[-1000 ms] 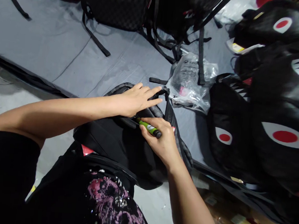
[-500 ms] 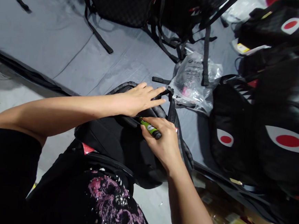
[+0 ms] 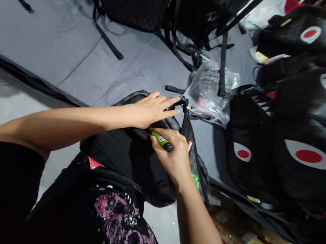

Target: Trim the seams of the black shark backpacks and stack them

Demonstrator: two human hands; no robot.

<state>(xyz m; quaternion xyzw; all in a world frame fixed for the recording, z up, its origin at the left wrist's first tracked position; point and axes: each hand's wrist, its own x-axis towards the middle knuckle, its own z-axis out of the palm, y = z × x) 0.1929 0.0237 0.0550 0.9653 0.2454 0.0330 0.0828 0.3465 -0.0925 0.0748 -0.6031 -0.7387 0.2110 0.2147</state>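
Observation:
A black backpack (image 3: 132,153) lies across my lap and the table's near edge, with a small red patch on its left side. My left hand (image 3: 154,108) rests flat on its upper part, fingers stretched out and spread. Just below it, my right hand (image 3: 174,149) is closed around a small tool with a green-and-black handle (image 3: 161,140). The tool's thin tip points toward the left wrist and meets the black fabric; its end is hard to make out.
The table (image 3: 58,46) has a grey cover. A clear plastic bag (image 3: 210,88) lies just beyond the backpack. Black bags with red-and-white eyes (image 3: 308,154) crowd the right side. Checked backpacks (image 3: 132,7) with loose straps stand at the back. An open carton (image 3: 228,225) sits below right.
My right hand and the tool have shifted slightly left, and a green tag now shows beside the right wrist. My left hand stays flat in place.

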